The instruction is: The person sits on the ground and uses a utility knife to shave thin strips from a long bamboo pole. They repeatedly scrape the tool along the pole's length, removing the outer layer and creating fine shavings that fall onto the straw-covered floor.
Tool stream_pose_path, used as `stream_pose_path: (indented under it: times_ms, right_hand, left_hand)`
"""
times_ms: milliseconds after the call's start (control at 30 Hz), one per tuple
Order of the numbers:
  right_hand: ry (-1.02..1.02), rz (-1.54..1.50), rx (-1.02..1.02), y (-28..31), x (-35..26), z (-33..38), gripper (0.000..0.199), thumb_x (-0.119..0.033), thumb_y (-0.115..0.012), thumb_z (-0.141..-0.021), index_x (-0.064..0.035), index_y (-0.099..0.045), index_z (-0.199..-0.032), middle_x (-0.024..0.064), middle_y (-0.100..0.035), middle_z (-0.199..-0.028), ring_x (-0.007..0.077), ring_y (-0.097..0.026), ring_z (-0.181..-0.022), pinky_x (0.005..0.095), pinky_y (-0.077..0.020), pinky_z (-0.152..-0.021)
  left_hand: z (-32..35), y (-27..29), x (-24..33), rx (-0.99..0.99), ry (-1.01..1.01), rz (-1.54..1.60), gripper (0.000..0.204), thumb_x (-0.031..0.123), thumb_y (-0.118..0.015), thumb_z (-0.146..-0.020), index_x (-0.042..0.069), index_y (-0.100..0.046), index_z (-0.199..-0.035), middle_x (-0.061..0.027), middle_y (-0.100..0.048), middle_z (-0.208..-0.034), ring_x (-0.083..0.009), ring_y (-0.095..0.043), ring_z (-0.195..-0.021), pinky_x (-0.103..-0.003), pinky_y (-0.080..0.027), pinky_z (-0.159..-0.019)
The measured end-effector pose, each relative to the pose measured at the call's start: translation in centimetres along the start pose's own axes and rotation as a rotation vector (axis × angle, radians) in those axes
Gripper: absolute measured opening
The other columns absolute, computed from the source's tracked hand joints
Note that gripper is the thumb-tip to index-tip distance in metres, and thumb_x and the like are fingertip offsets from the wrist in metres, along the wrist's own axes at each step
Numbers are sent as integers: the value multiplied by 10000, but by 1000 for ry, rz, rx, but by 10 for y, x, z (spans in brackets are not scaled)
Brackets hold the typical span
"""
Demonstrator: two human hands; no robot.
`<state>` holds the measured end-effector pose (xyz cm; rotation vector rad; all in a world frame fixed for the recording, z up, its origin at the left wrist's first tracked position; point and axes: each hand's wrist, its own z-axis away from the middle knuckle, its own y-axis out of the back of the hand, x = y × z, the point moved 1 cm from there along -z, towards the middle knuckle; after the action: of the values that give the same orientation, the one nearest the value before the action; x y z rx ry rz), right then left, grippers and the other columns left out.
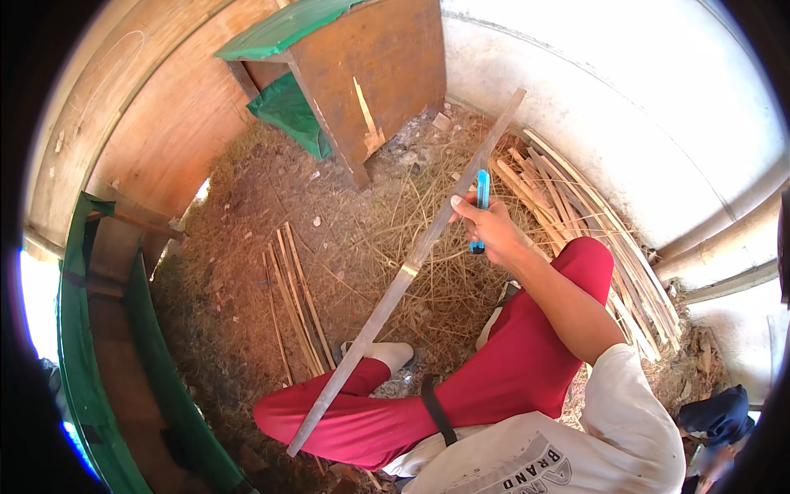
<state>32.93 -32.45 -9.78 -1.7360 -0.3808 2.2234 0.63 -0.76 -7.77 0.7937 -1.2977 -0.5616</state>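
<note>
Right hand (492,233) at centre-right of frame, fingers wrapped tight around a blue-handled knife (481,200), handle upright, top end poking above the fist, lower tip showing under it. Same hand sits right against a long grey bamboo strip (403,276); thumb looks pressed on it, can't tell if the blade itself touches. Strip runs diagonally from upper right, near the white wall (625,107), down to lower centre, where its lower end crosses the red trouser leg (494,370). Left hand not visible anywhere in frame, so its state is unknown. Person seated, legs in red trousers crossed at bottom centre, a foot in a white sock (388,354) just right of the strip's lower part, white shirt sleeve (634,412) at lower right. Floor is dry straw and shavings (271,189). Small bundle of thin split slats (295,296) lies left of centre, well apart from the hand. Bigger pile of pale split slats (601,239) fans along the wall at right, behind the hand. Brown wooden box with green cover (362,66) at top centre. Green-edged wooden frame (107,346) along the left rim.
</note>
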Motion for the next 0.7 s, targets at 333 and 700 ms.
stream_pose_path:
  times_ms: [333, 700]
  right_hand:
    - [23, 23, 0, -5, -4, 2, 281, -232, -755, -906, -46, -560, -986, 110, -701, -802, 54, -361, -430, 236, -279, -410]
    - [35, 22, -33, -9, -6, 5, 277, -231, -751, -908, -29, -580, -992, 119, -708, -789, 47, -378, -436, 242, -281, -408]
  left_hand:
    - [4, 4, -3, -1, 41, 1, 377, 45, -752, -824, -36, -586, -1152, -219, -673, -1074, -394, -670, -976, -434, -541, -915]
    - [14, 8, -10, 12, 75, 8, 404, 64, -763, -823, -38, -583, -1170, -228, -669, -1097, -407, -665, -1000, -434, -539, -929]
